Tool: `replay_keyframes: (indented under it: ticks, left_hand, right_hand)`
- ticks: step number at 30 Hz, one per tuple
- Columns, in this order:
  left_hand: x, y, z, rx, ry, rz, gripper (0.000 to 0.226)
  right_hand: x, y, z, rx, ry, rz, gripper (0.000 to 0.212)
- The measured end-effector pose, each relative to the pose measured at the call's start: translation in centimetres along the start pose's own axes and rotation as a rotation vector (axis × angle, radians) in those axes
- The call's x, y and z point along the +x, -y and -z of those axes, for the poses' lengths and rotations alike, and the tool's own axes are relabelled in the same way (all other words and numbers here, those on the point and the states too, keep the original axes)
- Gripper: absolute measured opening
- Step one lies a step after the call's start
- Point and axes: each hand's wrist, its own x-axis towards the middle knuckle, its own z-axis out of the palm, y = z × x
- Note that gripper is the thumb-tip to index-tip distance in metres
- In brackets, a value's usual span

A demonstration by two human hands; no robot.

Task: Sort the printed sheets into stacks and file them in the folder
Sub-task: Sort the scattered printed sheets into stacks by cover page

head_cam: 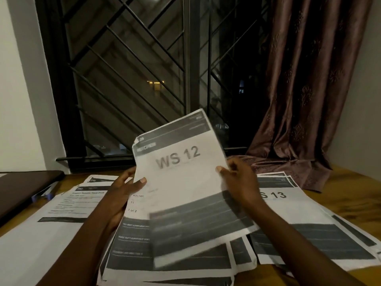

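Our left hand and right hand pinch the WS 12 sheet by its sides, tilted up, probably to read its heading.

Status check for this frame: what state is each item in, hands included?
WS 12 sheets: lifted off the table, tilted, held at both side edges.
Left hand: pinches the left edge.
Right hand: pinches the right edge.
Middle stack: flat, fanned unevenly.
WS 13 stack: flat on the right, slightly fanned.
Left stack: flat, text side up.
Folder: flat at far left, looks closed.
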Motion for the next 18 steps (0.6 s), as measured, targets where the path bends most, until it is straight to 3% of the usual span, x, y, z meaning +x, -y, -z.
replay_keyframes:
  ticks: [3, 5, 8, 11, 14, 18]
  left_hand:
    - [0.3, 0.1, 0.3, 0.055, -0.025, -0.014, 0.045]
    - [0.8, 0.1, 0.9, 0.111, -0.067, -0.032, 0.043]
    - [1.5, -0.1, 1.7, 0.157, -0.136, -0.065, 0.034]
    - [1.6, -0.4, 2.5, 0.178, -0.191, -0.057, 0.031]
    - [1.5, -0.8, 3.5, 0.162, -0.221, -0.074, 0.040]
    - [0.8, -1.0, 3.1, 0.150, -0.240, -0.069, 0.043]
  right_hand:
    - [2.1, -1.0, 3.6, -0.028, -0.201, -0.043, 0.012]
    - [3.8, -2.4, 6.7, -0.153, -0.206, -0.105, 0.014]
    - [5.3, -5.1, 11.1, -0.474, -0.060, -0.252, 0.042]
    - [5.6, -6.7, 14.0, -0.715, 0.033, -0.270, 0.044]
    - [5.0, -7.9, 15.6, -0.759, 0.040, -0.271, 0.043]
    - [4.1, -9.8, 15.8, -0.930, 0.131, -0.487, 0.042]
